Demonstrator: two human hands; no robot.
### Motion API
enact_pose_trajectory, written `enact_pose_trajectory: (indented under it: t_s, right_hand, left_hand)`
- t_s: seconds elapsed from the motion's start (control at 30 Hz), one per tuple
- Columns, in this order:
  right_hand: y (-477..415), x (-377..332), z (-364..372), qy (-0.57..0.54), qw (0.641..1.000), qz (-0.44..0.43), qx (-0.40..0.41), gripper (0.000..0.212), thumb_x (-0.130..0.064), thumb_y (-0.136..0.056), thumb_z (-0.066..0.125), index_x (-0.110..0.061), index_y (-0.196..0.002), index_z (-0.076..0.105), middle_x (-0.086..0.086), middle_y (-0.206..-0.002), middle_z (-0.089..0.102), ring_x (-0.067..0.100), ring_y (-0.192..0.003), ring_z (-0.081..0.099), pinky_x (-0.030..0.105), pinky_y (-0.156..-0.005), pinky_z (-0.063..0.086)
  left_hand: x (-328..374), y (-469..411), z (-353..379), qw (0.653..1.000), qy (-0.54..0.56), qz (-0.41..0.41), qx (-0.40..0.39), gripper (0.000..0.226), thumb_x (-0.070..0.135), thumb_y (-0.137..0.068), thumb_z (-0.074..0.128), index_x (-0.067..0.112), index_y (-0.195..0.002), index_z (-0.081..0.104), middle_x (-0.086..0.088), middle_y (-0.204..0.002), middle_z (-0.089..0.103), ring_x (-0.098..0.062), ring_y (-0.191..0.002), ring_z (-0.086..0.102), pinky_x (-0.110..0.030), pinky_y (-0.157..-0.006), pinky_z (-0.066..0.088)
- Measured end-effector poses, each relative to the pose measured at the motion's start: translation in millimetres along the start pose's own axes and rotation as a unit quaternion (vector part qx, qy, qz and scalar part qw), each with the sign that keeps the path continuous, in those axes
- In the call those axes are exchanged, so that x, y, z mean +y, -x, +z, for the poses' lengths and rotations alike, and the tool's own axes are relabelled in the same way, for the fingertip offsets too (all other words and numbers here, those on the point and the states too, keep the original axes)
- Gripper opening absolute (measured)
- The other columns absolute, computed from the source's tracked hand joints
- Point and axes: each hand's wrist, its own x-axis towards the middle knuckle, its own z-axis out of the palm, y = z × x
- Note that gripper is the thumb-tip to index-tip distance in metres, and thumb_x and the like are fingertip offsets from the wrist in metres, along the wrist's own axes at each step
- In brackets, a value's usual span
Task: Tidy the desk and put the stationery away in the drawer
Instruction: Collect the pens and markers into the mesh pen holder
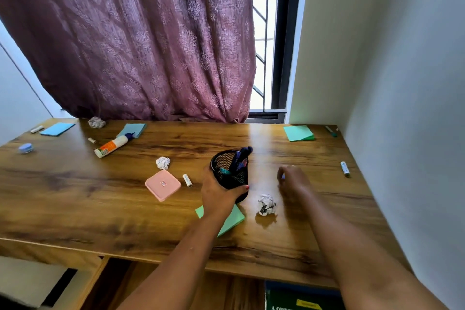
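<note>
My left hand [219, 194] grips a black mesh pen holder [230, 173] with several pens in it, held tilted just above the wooden desk [75, 196]. My right hand [292, 181] is blurred; its fingers curl down at the desk right of the holder, with a small bluish speck at the fingertips. A green sticky-note pad [235, 219] lies under my left forearm. A glue bottle [113, 145], a pink square case [163, 185], a small white tube [187, 180] and a white marker [345, 168] lie scattered about.
Crumpled paper balls [266, 205] [163, 162] [97, 122] lie on the desk. Blue [57, 129], teal [132, 129] and green [299, 133] note pads sit along the back edge, with a green pen [331, 131]. A wall bounds the right; a curtain hangs behind.
</note>
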Motion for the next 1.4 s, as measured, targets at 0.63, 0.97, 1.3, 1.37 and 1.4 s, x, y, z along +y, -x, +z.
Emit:
enact_pose_trajectory:
  t_s: [0.63, 0.97, 1.3, 1.37, 1.4]
  right_hand:
    - [50.0, -36.0, -140.3, 0.093, 0.99, -0.097, 0.051, 0.021, -0.033, -0.088, 0.059, -0.033, -0.108, 0.066, -0.004, -0.112, 0.067, 0.019, -0.104, 0.059, 0.036, -0.086, 0.049]
    - [32.5, 24.8, -134.5, -0.065, 0.985, 0.014, 0.161, 0.018, -0.027, -0.091, 0.059, -0.026, -0.108, 0.066, -0.008, -0.113, 0.068, 0.015, -0.105, 0.061, 0.037, -0.091, 0.051]
    - [-9.8, 76.6, -107.7, -0.08, 0.984, 0.093, 0.131, 0.02, -0.022, -0.09, 0.06, -0.02, -0.109, 0.065, 0.002, -0.114, 0.067, 0.018, -0.103, 0.061, 0.034, -0.087, 0.052]
    - [-19.0, 84.3, -104.7, -0.074, 0.984, 0.106, 0.126, 0.021, -0.021, -0.09, 0.059, -0.019, -0.11, 0.064, 0.003, -0.115, 0.066, 0.019, -0.104, 0.06, 0.034, -0.088, 0.052]
    - [-24.0, 87.9, -103.3, -0.07, 0.984, 0.112, 0.122, 0.022, -0.02, -0.09, 0.059, -0.018, -0.112, 0.064, 0.004, -0.117, 0.065, 0.02, -0.105, 0.06, 0.033, -0.088, 0.051]
  left_hand:
    - [51.0, 5.2, 96.5, 0.973, -0.031, 0.129, -0.187, 0.093, 0.022, -0.051, 0.09, 0.023, -0.128, 0.038, 0.002, -0.117, 0.057, -0.018, -0.104, 0.056, -0.024, -0.079, 0.046]
    - [39.9, -10.2, 140.5, 0.974, -0.061, 0.068, -0.209, 0.096, 0.025, -0.054, 0.09, 0.019, -0.13, 0.033, -0.004, -0.13, 0.049, -0.023, -0.117, 0.049, -0.031, -0.092, 0.045]
    - [19.5, -58.7, 159.2, 0.972, -0.077, 0.035, -0.219, 0.096, 0.026, -0.054, 0.091, 0.021, -0.131, 0.033, -0.006, -0.125, 0.055, -0.026, -0.113, 0.052, -0.031, -0.087, 0.046]
    - [15.6, -65.9, 163.5, 0.971, -0.065, 0.03, -0.228, 0.096, 0.025, -0.052, 0.091, 0.023, -0.129, 0.034, -0.005, -0.122, 0.057, -0.025, -0.109, 0.054, -0.028, -0.082, 0.045]
    - [14.0, -69.6, 165.8, 0.971, -0.059, 0.028, -0.232, 0.096, 0.025, -0.051, 0.092, 0.024, -0.129, 0.035, -0.005, -0.12, 0.058, -0.024, -0.108, 0.055, -0.027, -0.081, 0.045]
